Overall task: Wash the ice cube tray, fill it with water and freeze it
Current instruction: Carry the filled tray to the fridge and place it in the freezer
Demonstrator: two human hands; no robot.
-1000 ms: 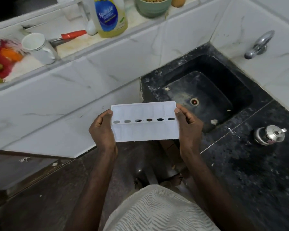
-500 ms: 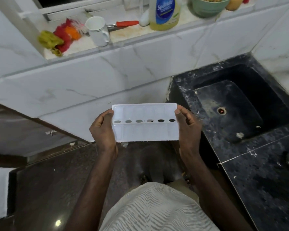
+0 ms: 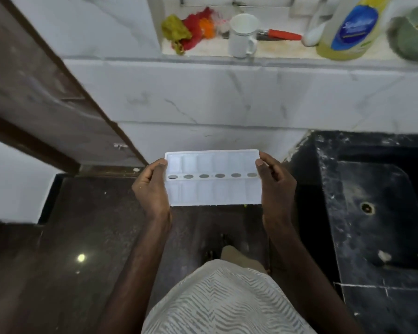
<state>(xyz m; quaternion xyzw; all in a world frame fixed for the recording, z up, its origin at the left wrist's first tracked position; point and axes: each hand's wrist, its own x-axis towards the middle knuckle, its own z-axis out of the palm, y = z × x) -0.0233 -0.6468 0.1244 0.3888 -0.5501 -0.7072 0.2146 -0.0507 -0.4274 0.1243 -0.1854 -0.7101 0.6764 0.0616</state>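
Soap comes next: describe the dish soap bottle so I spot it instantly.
Find the white marble ledge ahead. Near its right end, between a red-handled tool and a green bowl, stands the soap bottle: yellow with a blue label, unlike anything beside it.

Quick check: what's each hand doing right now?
Left hand: holds the ice cube tray by its left end.
Right hand: holds the same tray by its right end.

The only lettering in view is on the blue label (image 3: 355, 26) of the yellow bottle (image 3: 340, 48) standing on the ledge (image 3: 282, 50). It shows a slanted white word that seems to begin with "S", with smaller lines beneath it, all too blurred to read for certain.
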